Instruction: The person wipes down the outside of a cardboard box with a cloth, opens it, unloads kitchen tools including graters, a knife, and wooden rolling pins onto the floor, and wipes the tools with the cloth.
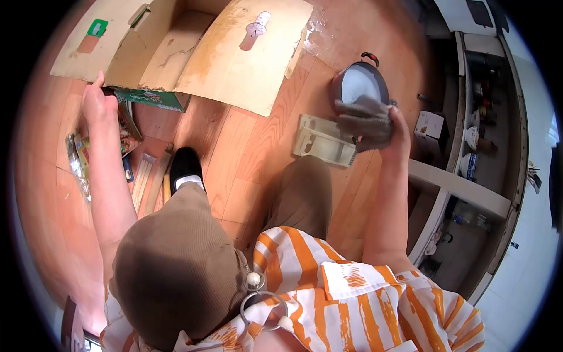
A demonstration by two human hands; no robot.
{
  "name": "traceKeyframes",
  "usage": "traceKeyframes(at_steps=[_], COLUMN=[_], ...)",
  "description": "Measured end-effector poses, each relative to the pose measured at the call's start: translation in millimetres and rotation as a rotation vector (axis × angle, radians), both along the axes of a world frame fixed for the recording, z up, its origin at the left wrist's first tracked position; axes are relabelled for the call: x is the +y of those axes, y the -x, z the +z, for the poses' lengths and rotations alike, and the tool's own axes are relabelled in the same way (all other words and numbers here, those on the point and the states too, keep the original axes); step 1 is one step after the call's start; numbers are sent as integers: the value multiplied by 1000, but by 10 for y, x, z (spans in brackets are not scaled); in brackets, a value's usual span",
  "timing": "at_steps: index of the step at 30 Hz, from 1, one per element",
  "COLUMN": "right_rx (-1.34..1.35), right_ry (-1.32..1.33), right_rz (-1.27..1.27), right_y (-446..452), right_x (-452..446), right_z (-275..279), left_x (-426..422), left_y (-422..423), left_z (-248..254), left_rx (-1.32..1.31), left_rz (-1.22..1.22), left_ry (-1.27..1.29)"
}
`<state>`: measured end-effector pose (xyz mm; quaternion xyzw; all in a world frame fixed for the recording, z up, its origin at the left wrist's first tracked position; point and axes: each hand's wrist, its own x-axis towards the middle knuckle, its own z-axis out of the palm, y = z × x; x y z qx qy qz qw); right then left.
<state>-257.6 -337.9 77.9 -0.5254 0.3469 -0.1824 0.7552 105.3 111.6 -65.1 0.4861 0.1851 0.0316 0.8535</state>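
Note:
My left hand (99, 105) is closed on the near left edge of an open cardboard box (234, 56), whose flaps are spread out. In my right hand (400, 134) is a grey-brown cloth (366, 122), slightly blurred, held in front of the near rim of a dark pot (335, 88). Whitish liquid or a pale inner surface shows in the pot; I cannot tell which. Left of the cloth and below it, a pale plastic rack (319, 141) lies on the floor.
An open cabinet (463, 182) with dishes and bottles runs along the right, a small white box (430, 126) by it. Packets (76, 158) and wooden sticks (157, 179) lie at the left, near my black shoe (185, 164). Wet marks show on the floor behind the box.

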Motion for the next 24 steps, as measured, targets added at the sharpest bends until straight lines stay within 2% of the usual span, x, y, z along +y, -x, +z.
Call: traceKeyframes(at_steps=[3,5,6,9,10,13,15,16,20,24], right_rx=[316,570,602,737,734,977,1004,1076,1061,948], right_ry=[149,434,584,788,789,882,1174,1222,1277,1351], right_rz=[13,217,266,350,347,403,576,653,858,984], right_y=[230,411,475,731,727,601,464,345,143,42], right_x=[137,98,135,68,87,228,339,400,430,299], right_z=[-131,-391,-537,-1076,-1186,-1393,-1440,-1433,-1629,-1764], left_x=[127,13,-61,-182,-183,-136,-121,-121,-164,22], left_y=[-119,-30,38,217,265,328,406,460,700,751], left_z=[-322,-298,-259,-226,-208,-216,-166,-132,48,-163], left_rx=[-12,-55,-95,-76,-76,-63,-51,-31,62,115], left_rz=[-65,-84,-101,-108,-143,-218,-235,-256,-220,-258], left_ry=[33,11,-12,-140,-155,-160,-181,-202,-163,-137])
